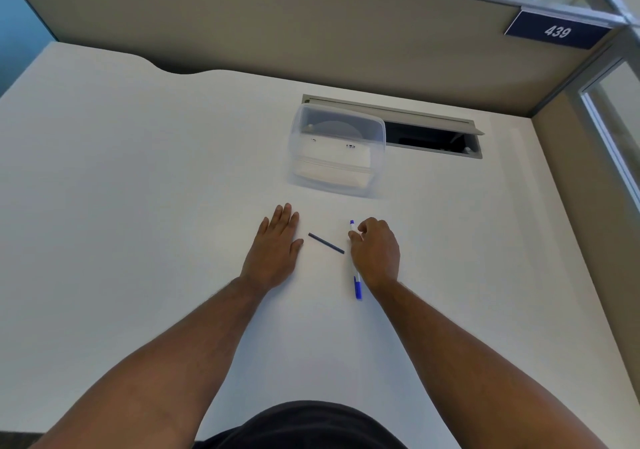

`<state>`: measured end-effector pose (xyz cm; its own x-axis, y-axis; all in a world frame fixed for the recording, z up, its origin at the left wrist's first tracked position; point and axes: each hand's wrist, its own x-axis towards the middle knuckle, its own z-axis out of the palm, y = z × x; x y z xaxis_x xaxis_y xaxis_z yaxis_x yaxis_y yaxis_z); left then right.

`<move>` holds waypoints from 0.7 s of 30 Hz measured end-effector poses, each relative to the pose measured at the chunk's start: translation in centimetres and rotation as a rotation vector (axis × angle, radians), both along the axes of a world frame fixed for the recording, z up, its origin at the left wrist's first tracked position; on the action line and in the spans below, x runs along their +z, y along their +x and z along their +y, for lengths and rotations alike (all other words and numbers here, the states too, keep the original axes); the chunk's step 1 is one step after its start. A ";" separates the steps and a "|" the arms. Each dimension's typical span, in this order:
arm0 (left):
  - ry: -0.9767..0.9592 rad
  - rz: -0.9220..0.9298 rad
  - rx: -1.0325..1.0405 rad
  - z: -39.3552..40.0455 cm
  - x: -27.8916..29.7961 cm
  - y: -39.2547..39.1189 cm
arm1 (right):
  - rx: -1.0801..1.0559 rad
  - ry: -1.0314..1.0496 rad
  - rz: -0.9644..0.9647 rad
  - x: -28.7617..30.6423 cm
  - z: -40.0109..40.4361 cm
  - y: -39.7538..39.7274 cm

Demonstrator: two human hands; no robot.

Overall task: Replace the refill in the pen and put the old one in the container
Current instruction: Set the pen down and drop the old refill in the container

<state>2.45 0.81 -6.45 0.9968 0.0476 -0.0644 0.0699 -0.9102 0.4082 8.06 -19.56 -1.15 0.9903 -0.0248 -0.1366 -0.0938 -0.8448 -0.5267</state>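
Note:
A white pen (pixel 356 284) with a blue cap and blue end lies lengthwise on the white desk (pixel 138 188). My right hand (pixel 375 251) rests over its middle, fingers curled around the barrel near the far end. A thin dark refill (pixel 326 243) lies loose on the desk between my hands, touching neither. My left hand (pixel 277 246) lies flat on the desk, palm down, fingers together, holding nothing. A clear plastic container (pixel 337 150) stands open just beyond both hands.
Behind the container a cable hatch (pixel 433 136) in the desk stands open. A beige partition wall (pixel 311 32) runs along the desk's far edge, with a blue sign reading 439 (pixel 557 31) at upper right. A glass panel (pixel 616 129) borders the right side.

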 end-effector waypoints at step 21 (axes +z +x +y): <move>0.115 -0.066 -0.006 -0.1 -0.8 -0.5 | 0.471 -0.336 -0.285 -2.2 2.5 -2.0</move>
<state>1.97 0.75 -7.27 0.9989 0.0455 0.0073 0.0411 -0.9517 0.3042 6.05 -17.02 -3.38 0.9019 0.4258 0.0727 0.4318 -0.8847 -0.1759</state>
